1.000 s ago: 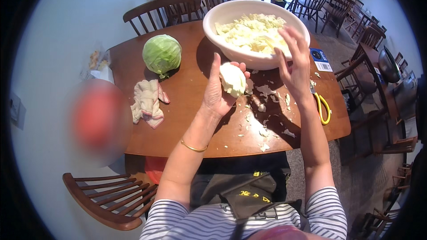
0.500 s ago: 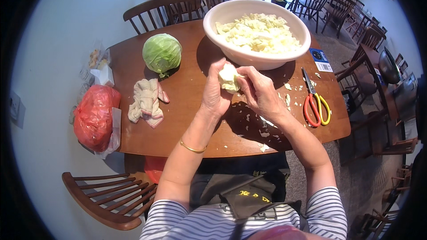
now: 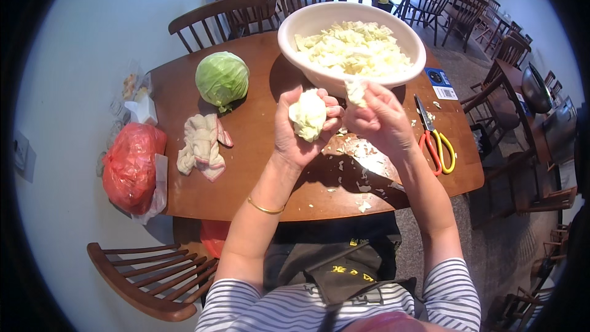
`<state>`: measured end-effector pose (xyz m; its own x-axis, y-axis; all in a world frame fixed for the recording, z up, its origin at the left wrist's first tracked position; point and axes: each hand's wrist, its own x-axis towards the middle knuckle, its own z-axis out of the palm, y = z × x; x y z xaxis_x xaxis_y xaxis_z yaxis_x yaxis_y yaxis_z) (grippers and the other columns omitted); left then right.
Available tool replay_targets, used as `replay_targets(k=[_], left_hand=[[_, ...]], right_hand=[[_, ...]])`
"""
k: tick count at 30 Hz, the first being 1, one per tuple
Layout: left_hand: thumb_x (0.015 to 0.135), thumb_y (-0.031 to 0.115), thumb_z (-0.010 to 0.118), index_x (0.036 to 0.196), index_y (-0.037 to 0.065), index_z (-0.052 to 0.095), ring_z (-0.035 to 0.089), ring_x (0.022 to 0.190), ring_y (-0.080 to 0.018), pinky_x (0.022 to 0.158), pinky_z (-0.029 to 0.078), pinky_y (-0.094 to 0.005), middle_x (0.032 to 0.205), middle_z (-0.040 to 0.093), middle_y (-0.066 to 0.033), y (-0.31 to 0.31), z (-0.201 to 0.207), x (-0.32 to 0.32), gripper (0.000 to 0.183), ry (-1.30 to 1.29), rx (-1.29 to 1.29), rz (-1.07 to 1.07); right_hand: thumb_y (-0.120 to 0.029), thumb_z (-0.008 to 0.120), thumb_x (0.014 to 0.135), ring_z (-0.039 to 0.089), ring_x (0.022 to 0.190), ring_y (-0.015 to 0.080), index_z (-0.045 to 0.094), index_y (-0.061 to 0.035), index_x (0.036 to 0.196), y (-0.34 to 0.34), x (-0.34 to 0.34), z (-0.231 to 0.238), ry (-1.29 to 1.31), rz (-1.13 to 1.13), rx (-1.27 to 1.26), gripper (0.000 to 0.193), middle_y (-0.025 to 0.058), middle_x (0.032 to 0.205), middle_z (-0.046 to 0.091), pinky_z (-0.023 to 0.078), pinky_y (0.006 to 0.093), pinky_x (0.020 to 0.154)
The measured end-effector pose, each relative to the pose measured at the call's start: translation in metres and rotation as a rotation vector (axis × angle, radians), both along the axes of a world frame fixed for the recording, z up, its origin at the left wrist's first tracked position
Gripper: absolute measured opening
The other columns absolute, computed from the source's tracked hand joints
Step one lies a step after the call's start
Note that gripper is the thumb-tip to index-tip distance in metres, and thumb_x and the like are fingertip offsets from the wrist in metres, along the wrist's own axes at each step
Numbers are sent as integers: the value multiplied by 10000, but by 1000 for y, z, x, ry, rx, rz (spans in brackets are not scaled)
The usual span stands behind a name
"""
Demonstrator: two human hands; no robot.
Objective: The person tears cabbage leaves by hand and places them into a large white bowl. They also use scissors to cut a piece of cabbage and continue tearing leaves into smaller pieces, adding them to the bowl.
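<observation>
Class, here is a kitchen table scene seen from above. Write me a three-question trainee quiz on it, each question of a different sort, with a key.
1. True or false: the left hand holds a pale cabbage chunk.
2. Multiple choice: the scissors lie
A. inside the white bowl
B. on the table, to the right of the hands
C. on the crumpled cloth
3. Fill in: the whole green cabbage stands on the table to the ____ of the bowl.

Key
1. True.
2. B.
3. Left. Meanwhile the right hand pinches a torn piece of leaf just below the bowl's rim.
</observation>
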<state>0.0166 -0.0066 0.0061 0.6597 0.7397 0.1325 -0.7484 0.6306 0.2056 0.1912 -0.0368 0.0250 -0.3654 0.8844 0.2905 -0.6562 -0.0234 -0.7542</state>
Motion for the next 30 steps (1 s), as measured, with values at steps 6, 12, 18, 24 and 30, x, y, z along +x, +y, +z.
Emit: replay_targets(k=[6, 12, 18, 24, 30], left_hand=[[872, 311, 561, 986, 20, 546, 562, 791, -233, 646, 502, -316, 872, 567, -114, -3, -1, 8, 314, 121, -16, 65], [916, 383, 509, 1049, 26, 554, 636, 827, -230, 678, 527, -329, 946, 634, -107, 3, -14, 11, 383, 332, 10, 222], [939, 378, 509, 1104, 39, 530, 614, 940, -210, 831, 523, -337, 1040, 613, -97, -2, -5, 13, 378, 364, -58, 379], [939, 314, 538, 1082, 54, 543, 604, 972, -207, 873, 512, -370, 1018, 618, -78, 3, -14, 10, 296, 292, -148, 346], [937, 308, 559, 1058, 72, 555, 597, 949, -183, 864, 502, -338, 979, 617, -51, 1, -13, 13, 264, 381, -72, 487]], right_hand=[[-80, 534, 950, 593, 715, 125, 547, -19, 1146, 7, 18, 20, -601, -1030, 570, 206, 57, 832, 617, 482, 214, 594], [-56, 640, 828, 587, 1001, 313, 611, -47, 1133, 17, 15, 16, -1288, -1334, 941, 306, 159, 1110, 610, 468, 412, 857], [-208, 748, 786, 575, 670, 217, 544, 11, 1118, -4, -32, -9, -1103, -916, 840, 447, 140, 806, 589, 490, 323, 624], [-228, 752, 786, 571, 654, 233, 525, 12, 1138, -3, -32, -14, -1112, -881, 794, 482, 142, 806, 580, 488, 337, 612], [-132, 678, 843, 572, 625, 236, 518, 22, 1156, -7, -42, -21, -1021, -872, 759, 384, 151, 800, 581, 478, 343, 573]])
